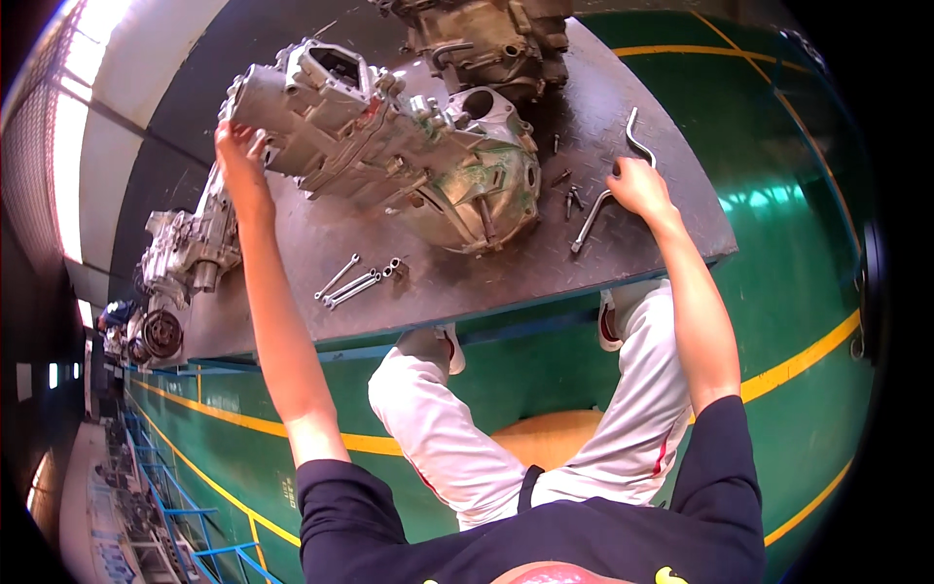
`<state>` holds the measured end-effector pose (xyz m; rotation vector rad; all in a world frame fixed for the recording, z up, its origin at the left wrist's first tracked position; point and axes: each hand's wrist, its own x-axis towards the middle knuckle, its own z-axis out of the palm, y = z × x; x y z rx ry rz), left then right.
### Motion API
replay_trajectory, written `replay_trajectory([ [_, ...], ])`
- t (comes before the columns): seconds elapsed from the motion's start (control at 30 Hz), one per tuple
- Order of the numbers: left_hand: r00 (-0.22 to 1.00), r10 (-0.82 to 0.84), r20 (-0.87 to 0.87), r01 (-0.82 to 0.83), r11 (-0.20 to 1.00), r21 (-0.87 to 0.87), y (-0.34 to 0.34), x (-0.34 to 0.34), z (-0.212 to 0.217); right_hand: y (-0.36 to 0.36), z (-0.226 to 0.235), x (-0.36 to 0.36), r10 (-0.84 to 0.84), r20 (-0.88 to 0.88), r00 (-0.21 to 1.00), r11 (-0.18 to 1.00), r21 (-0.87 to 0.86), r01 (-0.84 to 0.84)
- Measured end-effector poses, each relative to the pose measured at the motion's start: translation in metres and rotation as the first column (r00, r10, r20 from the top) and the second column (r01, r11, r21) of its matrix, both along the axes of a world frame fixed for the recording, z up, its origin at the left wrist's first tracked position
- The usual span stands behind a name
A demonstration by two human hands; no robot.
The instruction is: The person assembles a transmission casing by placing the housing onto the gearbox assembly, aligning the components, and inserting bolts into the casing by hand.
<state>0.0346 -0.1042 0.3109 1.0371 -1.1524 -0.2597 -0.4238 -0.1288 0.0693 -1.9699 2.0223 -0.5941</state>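
Observation:
A large metal gearbox (pixel 341 136) lies on the table, its wide bell-shaped end (pixel 486 195) toward the right. My left hand (pixel 240 161) is at its far-left end, fingers and thumb around the rim; the fingertips are partly hidden. At the right side of the table, my right hand (pixel 642 187) is closed around a bent crank-shaped speed wrench (pixel 592 224). One end of the wrench points toward the table's front edge, the other curves away beyond my hand. Several small bolts (pixel 571 202) lie between the gearbox and the wrench.
Several wrenches (pixel 348 287) and small sockets (pixel 391 267) lie near the front of the metal table (pixel 438 294). A darker gearbox (pixel 486 44) stands at the back, and another housing (pixel 199 253) sits on the left. Below the front edge are my knees (pixel 418 384).

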Motion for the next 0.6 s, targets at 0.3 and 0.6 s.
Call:
replay_trajectory([
  [0.3,0.972,-0.235,0.001,0.229,0.948,0.220,-0.007,-0.006,-0.024,0.012,0.017,0.025,0.179,0.034,0.983,0.960,-0.227,-0.167],
  [0.6,0.888,-0.399,-0.230,0.448,0.864,0.231,0.004,-0.014,-0.024,-0.009,0.215,0.202,0.680,0.250,0.690,0.566,-0.777,-0.276],
])
